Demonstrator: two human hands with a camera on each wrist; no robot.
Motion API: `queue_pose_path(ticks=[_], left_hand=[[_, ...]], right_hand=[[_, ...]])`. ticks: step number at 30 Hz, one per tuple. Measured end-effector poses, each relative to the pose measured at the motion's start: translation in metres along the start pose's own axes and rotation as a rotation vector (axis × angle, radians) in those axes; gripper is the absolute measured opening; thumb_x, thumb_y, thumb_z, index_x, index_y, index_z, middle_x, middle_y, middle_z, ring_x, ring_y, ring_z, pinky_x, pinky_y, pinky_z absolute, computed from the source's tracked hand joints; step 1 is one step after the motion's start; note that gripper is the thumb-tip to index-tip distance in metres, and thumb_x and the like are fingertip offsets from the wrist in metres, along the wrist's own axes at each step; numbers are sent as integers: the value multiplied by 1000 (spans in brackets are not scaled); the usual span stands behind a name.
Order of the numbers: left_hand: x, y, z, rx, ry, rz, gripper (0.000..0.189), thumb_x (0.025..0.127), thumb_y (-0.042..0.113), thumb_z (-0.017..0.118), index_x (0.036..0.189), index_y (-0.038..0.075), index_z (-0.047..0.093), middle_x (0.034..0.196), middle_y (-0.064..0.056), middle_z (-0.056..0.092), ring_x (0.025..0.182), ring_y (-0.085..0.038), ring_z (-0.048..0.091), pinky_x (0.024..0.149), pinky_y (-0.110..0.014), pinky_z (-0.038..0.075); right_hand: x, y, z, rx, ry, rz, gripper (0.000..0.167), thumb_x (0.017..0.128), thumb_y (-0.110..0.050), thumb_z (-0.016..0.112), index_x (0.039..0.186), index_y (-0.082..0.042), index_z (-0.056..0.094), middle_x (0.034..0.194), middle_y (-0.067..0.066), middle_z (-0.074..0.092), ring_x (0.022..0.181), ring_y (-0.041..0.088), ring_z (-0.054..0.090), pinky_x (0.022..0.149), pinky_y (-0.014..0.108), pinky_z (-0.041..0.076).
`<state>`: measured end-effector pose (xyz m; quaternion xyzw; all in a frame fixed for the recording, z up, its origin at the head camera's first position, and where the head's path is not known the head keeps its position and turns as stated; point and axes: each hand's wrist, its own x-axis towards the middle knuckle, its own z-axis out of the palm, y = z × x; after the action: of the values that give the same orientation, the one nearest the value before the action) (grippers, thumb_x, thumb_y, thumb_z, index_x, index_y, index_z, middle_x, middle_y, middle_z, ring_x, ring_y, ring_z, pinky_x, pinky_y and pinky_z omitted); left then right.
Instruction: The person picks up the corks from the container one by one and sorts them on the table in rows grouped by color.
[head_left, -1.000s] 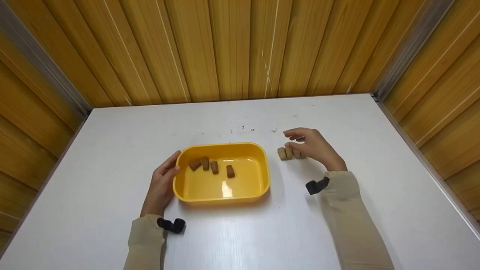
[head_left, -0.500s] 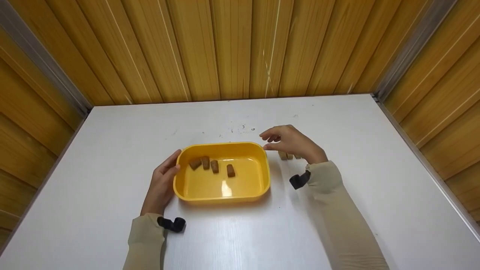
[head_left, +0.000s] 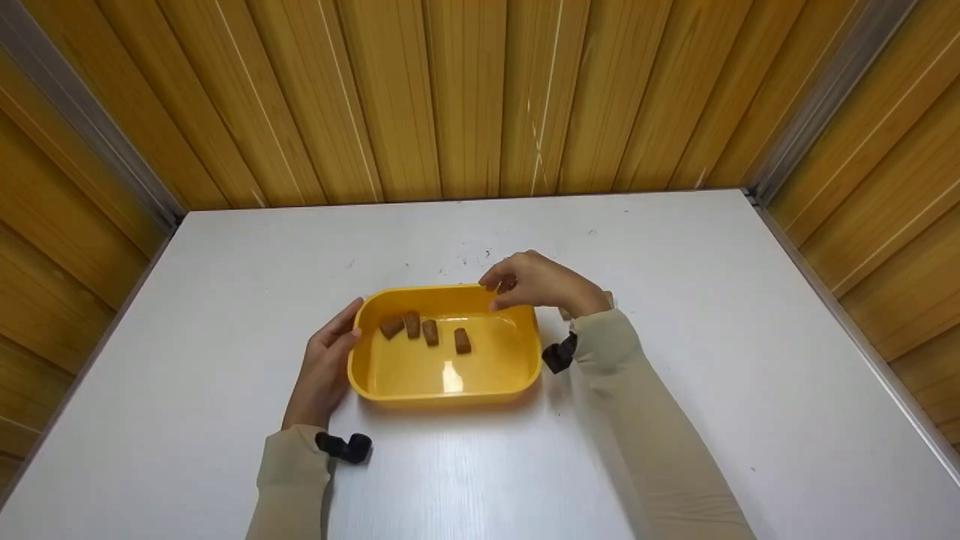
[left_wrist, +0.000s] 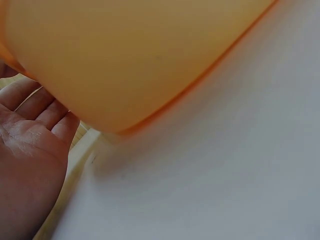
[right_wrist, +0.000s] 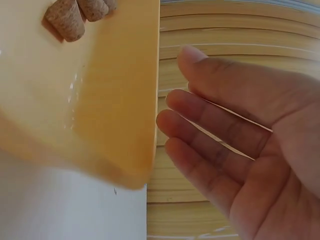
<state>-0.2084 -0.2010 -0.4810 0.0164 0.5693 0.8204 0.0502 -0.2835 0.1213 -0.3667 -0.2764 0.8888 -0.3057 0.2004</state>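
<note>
A yellow plastic tub (head_left: 420,375) stands mid-table, holding several brown tapered corks (head_left: 462,341). At its left side my left hand (head_left: 322,367) grips the rim, the thumb at the rim's edge and the fingers along the outer wall. My right hand (head_left: 547,285) hovers over the tub's far right corner. Its fingers are loosely bent with thumb and fingertips apart; the right wrist view shows nothing between them. Speckled corks (right_wrist: 66,20) appear at the top of that view. Tan corks (head_left: 564,313) on the table are mostly hidden by the right hand and wrist.
The white table (head_left: 435,480) has dark specks behind the tub. Wood-look panel walls (head_left: 450,97) enclose the back and both sides. Each wrist carries a small black camera (head_left: 352,448).
My right hand has moved left, from over the row of corks on the table to the tub's far right corner. The left hand and the corks in the tub stay put.
</note>
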Motion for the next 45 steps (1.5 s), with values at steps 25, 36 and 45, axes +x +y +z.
queue_pose_path(ticks=[25, 36, 45], left_hand=[[0, 0, 0, 25, -10, 23, 53, 99, 3, 42, 151, 4, 28, 158, -4, 28, 147, -14, 25, 109, -16, 36], [1, 0, -1, 6, -3, 13, 56, 97, 1, 45, 150, 3, 28, 159, -7, 26, 146, -16, 25, 109, -17, 37], [1, 0, -1, 3, 4, 8, 55, 98, 2, 45, 150, 4, 29, 159, -7, 26, 146, -14, 26, 110, -18, 36]], right_hand=[[36, -12, 38, -49, -224, 37, 43, 83, -11, 73, 125, -7, 64, 121, 9, 67, 108, 22, 64, 96, 36, 53], [41, -11, 49, -95, -228, 104, 40, 80, -12, 76, 119, -11, 67, 113, 4, 70, 107, 19, 63, 99, 36, 50], [41, -11, 52, -108, -226, 77, 34, 79, -11, 77, 113, -11, 70, 100, 0, 73, 100, 16, 63, 97, 35, 50]])
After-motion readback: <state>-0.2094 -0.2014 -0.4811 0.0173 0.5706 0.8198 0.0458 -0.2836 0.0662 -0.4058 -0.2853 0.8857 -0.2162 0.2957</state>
